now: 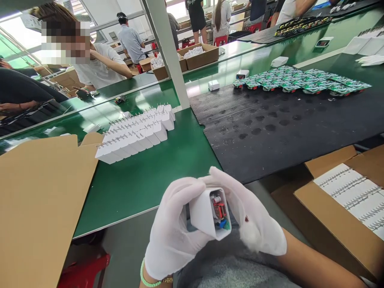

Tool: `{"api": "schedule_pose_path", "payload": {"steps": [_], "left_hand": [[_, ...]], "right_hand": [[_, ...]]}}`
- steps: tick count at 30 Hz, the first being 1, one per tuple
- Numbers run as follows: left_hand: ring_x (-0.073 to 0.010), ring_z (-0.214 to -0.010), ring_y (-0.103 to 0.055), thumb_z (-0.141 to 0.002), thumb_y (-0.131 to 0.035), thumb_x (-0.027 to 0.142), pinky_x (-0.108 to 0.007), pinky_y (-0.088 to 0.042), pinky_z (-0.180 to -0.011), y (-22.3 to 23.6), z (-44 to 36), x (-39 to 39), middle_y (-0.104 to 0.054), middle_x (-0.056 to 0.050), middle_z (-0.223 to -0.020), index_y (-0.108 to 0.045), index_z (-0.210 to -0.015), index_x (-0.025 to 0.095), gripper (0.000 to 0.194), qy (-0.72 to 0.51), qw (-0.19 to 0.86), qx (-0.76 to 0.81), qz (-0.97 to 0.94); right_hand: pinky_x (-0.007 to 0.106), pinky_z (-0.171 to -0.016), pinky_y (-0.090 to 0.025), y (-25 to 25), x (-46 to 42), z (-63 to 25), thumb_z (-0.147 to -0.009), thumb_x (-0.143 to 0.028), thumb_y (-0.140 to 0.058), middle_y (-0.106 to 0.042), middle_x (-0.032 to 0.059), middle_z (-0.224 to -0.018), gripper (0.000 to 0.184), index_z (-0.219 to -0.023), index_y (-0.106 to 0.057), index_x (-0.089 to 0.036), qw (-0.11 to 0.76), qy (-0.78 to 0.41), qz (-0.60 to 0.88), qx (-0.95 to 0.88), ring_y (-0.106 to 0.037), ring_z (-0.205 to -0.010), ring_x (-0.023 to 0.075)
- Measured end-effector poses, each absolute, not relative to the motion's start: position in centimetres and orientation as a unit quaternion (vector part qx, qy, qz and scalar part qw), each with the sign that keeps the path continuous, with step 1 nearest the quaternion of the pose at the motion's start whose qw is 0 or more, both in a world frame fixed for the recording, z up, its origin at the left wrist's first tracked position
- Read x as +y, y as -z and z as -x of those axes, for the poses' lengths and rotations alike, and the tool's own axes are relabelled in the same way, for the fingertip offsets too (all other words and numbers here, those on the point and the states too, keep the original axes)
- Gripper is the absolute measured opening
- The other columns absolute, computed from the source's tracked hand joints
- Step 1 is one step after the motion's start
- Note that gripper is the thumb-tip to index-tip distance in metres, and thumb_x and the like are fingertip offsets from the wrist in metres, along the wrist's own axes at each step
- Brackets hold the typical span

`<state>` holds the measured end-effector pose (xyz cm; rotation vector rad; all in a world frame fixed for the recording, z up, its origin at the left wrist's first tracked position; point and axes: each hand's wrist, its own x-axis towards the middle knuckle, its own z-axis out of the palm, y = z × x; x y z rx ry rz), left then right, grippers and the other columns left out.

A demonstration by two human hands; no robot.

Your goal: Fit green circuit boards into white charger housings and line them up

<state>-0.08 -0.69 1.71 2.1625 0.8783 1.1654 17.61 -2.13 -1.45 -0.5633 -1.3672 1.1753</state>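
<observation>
A white power adapter case (202,212) is held just above my lap, its open end facing me. Inside it sit a red-and-white part, a blue part and a bit of green circuit board (221,210). My left hand (175,228), in a white glove, wraps the case from the left with the thumb underneath. My right hand (250,216), gloved too, curves around its far right side, its fingers partly hidden behind the case. Left of my hands, rows of similar white cases (135,136) with metal pins upward stand on the green table (120,192).
A black mat (255,132) bears rows of green circuit boards (300,80). An open cardboard box (339,228) of white pinned cases stands at right; a large cardboard box (39,200) is at left. A white post (171,52) rises mid-bench. Several people work beyond.
</observation>
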Motion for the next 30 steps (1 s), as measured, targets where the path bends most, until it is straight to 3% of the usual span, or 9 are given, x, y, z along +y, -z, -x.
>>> {"api": "schedule_pose_path", "payload": {"steps": [2,4,8,14,19,22,26,30], "left_hand": [[-0.0250,-0.113,-0.052,-0.071,-0.080,0.022,-0.045,-0.046,-0.102,-1.7,0.1,-0.6,-0.056,-0.009,-0.116,-0.049,-0.124,0.022,0.061,-0.428,0.233,0.329,-0.809],[-0.0253,-0.115,-0.052,-0.069,-0.082,0.024,-0.047,-0.040,-0.109,-1.6,0.2,-0.6,-0.057,-0.009,-0.117,-0.049,-0.124,0.021,0.064,-0.421,0.218,0.327,-0.818],[-0.0260,-0.118,-0.052,-0.065,-0.084,0.021,-0.048,-0.037,-0.112,-1.4,0.4,-0.6,-0.059,-0.007,-0.117,-0.048,-0.124,0.023,0.069,-0.402,0.236,0.328,-0.822],[-0.0270,-0.120,-0.053,-0.073,-0.079,0.024,-0.051,-0.039,-0.109,-1.2,0.6,-0.5,-0.062,-0.008,-0.117,-0.046,-0.126,0.023,0.062,-0.386,0.217,0.317,-0.839],[-0.0225,-0.103,-0.064,-0.076,-0.075,0.026,-0.048,-0.041,-0.109,-1.5,0.3,-0.1,-0.066,-0.005,-0.111,-0.047,-0.124,0.024,0.056,-0.320,0.166,0.302,-0.883],[-0.0274,-0.106,-0.064,-0.075,-0.074,0.029,-0.048,-0.051,-0.100,-0.7,0.7,-0.3,-0.066,-0.007,-0.113,-0.049,-0.125,0.026,0.056,-0.325,0.164,0.333,-0.870],[-0.0359,-0.101,-0.066,-0.058,-0.086,0.034,-0.044,-0.064,-0.071,0.6,2.7,0.1,-0.065,-0.010,-0.119,-0.050,-0.130,0.034,0.080,-0.359,0.145,0.368,-0.846],[-0.0320,-0.088,-0.069,-0.058,-0.084,0.021,-0.040,-0.063,-0.065,-2.6,4.1,2.9,-0.072,-0.003,-0.099,-0.057,-0.124,0.041,0.074,-0.373,0.078,0.386,-0.840]], "right_hand": [[0.042,-0.100,-0.045,1.0,-2.0,-17.5,-0.085,-0.066,-0.052,-0.060,0.0097,-0.127,0.077,-0.146,-0.031,-0.026,0.549,-0.591,0.233,-0.544,-0.058,-0.117,0.0256],[0.040,-0.098,-0.045,0.3,-1.7,-17.5,-0.086,-0.063,-0.053,-0.061,0.0099,-0.125,0.076,-0.147,-0.030,-0.023,0.503,-0.642,0.243,-0.525,-0.057,-0.117,0.0247],[0.039,-0.099,-0.043,-0.8,-0.8,-17.7,-0.081,-0.054,-0.064,-0.056,0.0122,-0.129,0.069,-0.137,-0.047,-0.016,0.447,-0.713,0.196,-0.503,-0.052,-0.120,0.0274],[0.033,-0.088,-0.043,-0.3,-1.0,-17.0,-0.077,-0.048,-0.071,-0.060,0.0105,-0.115,0.061,-0.125,-0.056,-0.012,0.447,-0.771,0.169,-0.420,-0.055,-0.104,0.0231],[0.029,-0.081,-0.044,1.1,-1.2,-16.4,-0.079,-0.040,-0.071,-0.063,0.0058,-0.099,0.043,-0.112,-0.064,-0.012,0.462,-0.782,0.163,-0.385,-0.056,-0.089,0.0171],[0.028,-0.077,-0.047,1.7,-0.8,-15.8,-0.080,-0.041,-0.071,-0.065,0.0037,-0.091,0.040,-0.107,-0.066,-0.013,0.460,-0.772,0.177,-0.402,-0.059,-0.083,0.0164],[0.031,-0.076,-0.055,1.6,-0.2,-14.8,-0.073,-0.050,-0.074,-0.070,0.0044,-0.088,0.044,-0.101,-0.070,-0.016,0.462,-0.708,0.237,-0.479,-0.067,-0.083,0.0218],[0.034,-0.076,-0.060,1.9,0.5,-16.7,-0.085,-0.052,-0.060,-0.074,0.0091,-0.094,0.042,-0.113,-0.068,-0.022,0.471,-0.646,0.251,-0.546,-0.072,-0.086,0.0251]]}}
